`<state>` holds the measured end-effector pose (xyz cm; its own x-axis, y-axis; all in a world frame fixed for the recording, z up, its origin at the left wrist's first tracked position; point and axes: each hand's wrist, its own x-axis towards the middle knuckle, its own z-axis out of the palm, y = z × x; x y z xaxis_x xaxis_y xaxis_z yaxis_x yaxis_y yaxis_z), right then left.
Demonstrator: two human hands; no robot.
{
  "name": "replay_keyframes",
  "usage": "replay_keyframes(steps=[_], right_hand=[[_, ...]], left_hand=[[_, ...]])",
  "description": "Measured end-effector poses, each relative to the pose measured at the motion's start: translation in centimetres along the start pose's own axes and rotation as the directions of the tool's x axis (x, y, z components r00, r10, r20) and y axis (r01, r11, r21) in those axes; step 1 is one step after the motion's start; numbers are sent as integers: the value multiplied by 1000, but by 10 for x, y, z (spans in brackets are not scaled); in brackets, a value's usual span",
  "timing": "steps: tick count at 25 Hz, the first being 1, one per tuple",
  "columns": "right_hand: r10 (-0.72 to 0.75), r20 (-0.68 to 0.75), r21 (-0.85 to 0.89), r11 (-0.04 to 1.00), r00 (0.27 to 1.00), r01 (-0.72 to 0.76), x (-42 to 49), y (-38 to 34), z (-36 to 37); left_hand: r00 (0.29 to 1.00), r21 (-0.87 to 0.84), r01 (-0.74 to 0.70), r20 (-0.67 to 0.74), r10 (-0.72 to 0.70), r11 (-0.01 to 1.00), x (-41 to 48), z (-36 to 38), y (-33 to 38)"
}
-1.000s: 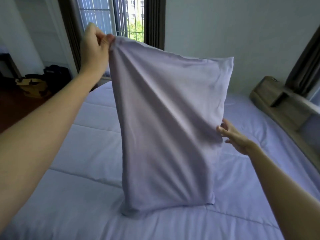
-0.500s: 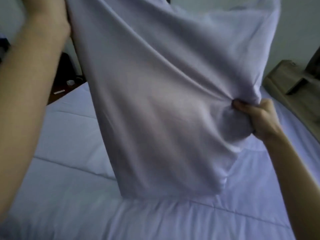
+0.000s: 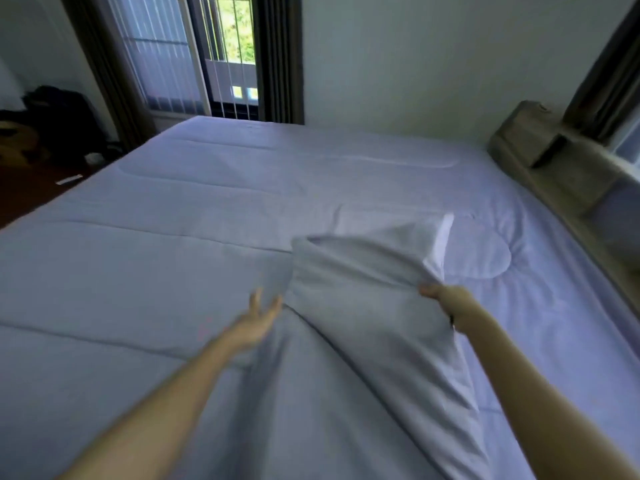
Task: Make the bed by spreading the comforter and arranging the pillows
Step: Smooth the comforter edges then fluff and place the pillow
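A pale lilac pillow [image 3: 360, 292] lies tilted on the spread lilac comforter [image 3: 166, 258], its far end raised and its near end trailing toward me. My right hand [image 3: 446, 303] grips the pillow's right edge. My left hand [image 3: 258, 322] hovers just left of the pillow with fingers apart, holding nothing. The comforter covers the whole bed and looks mostly flat, with creases around the pillow.
A wooden headboard shelf [image 3: 554, 168] runs along the bed's right side. Dark curtains [image 3: 280, 57] frame a barred window beyond the far end. Dark bags [image 3: 59, 123] sit on the floor at the far left.
The pillow, held up high in both hands before, has come down onto the comforter. My left hand has let go of its top corner; my right hand keeps its grip.
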<state>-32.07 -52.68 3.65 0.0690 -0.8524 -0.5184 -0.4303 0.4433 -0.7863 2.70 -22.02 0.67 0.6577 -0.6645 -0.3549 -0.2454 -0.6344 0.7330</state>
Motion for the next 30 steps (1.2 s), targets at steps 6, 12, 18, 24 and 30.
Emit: replay_keyframes(steps=[6,12,18,24,30], right_hand=[[34,-127,-141,989,991,-52,80,108,-42],[-282,-477,-388,917,832,88,-20,121,-16],[-732,603,-482,-19,316,876,-290,268,95],[-635,485,-729,87,601,679,-145,204,12],[-542,13,-816,479,840,322,-78,119,19]], left_hand=[[996,-40,86,-16,-86,996,-68,84,-108],[897,227,-262,-301,324,938,-78,83,-28],[686,617,-656,247,685,434,-90,127,-18],[719,639,-609,194,667,470,-92,125,-6],[797,613,-498,44,602,614,-91,119,-14]])
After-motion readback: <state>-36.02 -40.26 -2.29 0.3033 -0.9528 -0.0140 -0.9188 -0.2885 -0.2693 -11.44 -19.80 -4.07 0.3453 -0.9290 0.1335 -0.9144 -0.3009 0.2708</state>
